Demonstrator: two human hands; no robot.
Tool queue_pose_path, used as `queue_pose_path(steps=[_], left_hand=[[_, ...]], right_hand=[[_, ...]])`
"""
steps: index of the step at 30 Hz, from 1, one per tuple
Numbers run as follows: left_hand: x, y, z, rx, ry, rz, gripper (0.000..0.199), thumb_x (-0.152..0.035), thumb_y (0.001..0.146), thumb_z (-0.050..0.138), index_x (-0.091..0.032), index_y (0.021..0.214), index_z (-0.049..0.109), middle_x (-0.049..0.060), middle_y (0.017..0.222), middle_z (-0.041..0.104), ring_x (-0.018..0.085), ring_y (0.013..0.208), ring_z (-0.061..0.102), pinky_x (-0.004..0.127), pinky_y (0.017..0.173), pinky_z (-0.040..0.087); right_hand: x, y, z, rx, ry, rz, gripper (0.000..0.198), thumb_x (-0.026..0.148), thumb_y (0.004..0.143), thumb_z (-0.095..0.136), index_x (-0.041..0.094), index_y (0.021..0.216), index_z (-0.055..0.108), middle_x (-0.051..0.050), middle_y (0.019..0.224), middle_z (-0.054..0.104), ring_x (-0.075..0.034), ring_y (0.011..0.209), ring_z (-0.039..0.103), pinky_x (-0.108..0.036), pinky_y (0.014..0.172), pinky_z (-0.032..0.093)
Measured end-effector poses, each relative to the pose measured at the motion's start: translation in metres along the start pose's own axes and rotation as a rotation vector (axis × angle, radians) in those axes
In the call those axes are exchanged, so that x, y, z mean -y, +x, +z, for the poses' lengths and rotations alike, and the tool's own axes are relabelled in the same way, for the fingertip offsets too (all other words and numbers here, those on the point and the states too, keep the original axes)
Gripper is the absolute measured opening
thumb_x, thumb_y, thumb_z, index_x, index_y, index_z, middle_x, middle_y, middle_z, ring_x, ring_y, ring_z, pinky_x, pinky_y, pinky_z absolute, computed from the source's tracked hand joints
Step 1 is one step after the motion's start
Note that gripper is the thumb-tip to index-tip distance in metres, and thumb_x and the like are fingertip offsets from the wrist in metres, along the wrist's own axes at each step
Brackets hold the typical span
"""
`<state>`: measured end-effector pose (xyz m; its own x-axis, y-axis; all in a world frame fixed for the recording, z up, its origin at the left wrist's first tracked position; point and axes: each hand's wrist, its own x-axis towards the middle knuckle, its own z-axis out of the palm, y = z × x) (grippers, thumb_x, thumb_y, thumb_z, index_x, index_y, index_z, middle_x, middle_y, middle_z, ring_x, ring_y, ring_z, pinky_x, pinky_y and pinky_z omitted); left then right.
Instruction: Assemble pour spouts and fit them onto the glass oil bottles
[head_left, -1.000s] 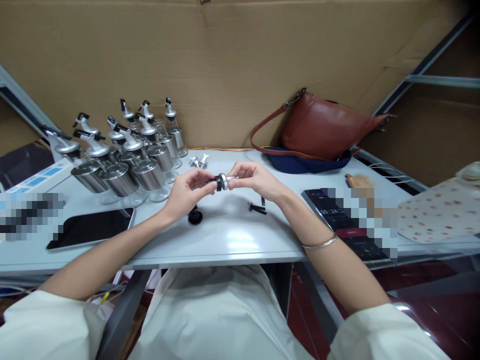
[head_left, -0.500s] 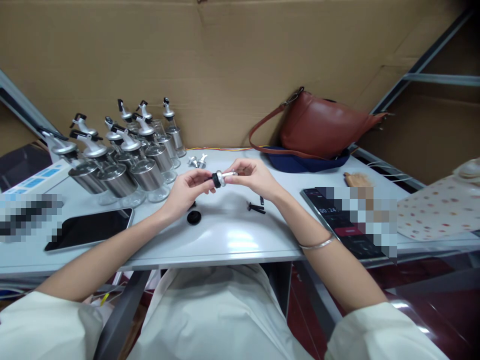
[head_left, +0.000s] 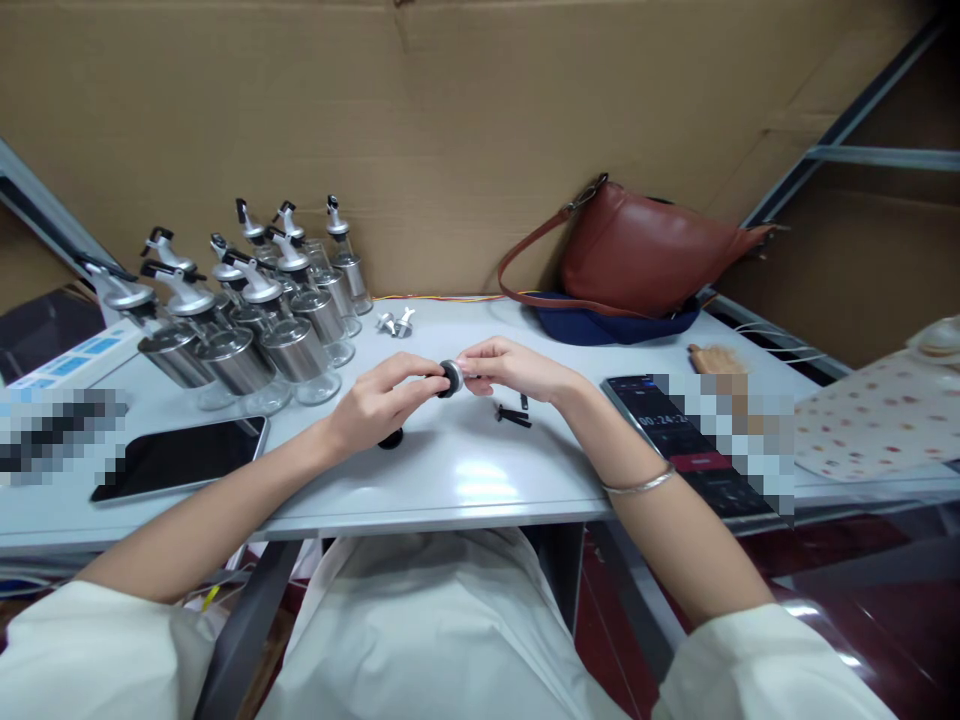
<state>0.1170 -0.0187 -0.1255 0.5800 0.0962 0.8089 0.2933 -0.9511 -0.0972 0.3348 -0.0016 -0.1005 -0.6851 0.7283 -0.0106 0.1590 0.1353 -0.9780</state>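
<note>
A silver bottle pourer [head_left: 452, 378] with a black base is held between my two hands above the table. My left hand [head_left: 379, 405] grips the black base with its fingertips. On the other side, my right hand [head_left: 517, 368] is closed round the silver spout, most of which its fingers hide. A black round part [head_left: 391, 440] lies below my left hand, partly covered by it. Several small black levers [head_left: 514, 415] rest under my right wrist. Farther back sit loose silver pourer tops [head_left: 396, 322].
Several glass and steel oil bottles [head_left: 234, 362] with pourers stand at the left. In front of them lies a black-screened tablet [head_left: 180, 458]. A brown bag [head_left: 652, 250] sits on a navy cap [head_left: 600, 328] at the back right. A phone [head_left: 660, 420] shows a timer.
The pourer has turned so its black base faces me more, and both hands have shifted slightly right and down. My left hand's fingers now reach over the base.
</note>
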Motion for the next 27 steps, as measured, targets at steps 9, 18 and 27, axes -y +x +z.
queue_pose_path(steps=[9,18,27], left_hand=[[-0.006,0.007,-0.001,-0.113,-0.238,-0.521,0.015,-0.025,0.076,0.069,-0.015,0.087,0.067,0.006,0.084,0.071,0.014,0.074,0.064,0.026,0.073,0.052],[-0.006,0.016,-0.001,-0.001,-1.215,-1.462,0.026,-0.032,0.061,0.076,-0.011,0.071,0.066,0.004,0.066,0.067,0.012,0.058,0.06,0.025,0.061,0.048],[-0.008,0.011,0.003,-0.056,-0.781,-1.054,0.023,-0.031,0.068,0.076,-0.015,0.079,0.064,0.004,0.079,0.068,0.014,0.074,0.063,0.027,0.072,0.05]], right_hand=[[0.001,0.001,0.004,-0.153,0.084,-0.196,0.023,0.036,0.075,0.071,0.016,0.075,0.061,0.003,0.062,0.057,-0.009,0.062,0.049,-0.025,0.063,0.036],[0.0,0.003,0.003,-0.161,0.127,-0.258,0.021,0.017,0.057,0.082,0.016,0.071,0.067,0.0,0.079,0.069,-0.012,0.077,0.062,-0.028,0.076,0.048],[0.005,0.001,0.005,-0.321,-0.023,-0.142,0.026,0.034,0.064,0.077,0.013,0.077,0.069,0.0,0.059,0.064,-0.012,0.059,0.056,-0.027,0.06,0.043]])
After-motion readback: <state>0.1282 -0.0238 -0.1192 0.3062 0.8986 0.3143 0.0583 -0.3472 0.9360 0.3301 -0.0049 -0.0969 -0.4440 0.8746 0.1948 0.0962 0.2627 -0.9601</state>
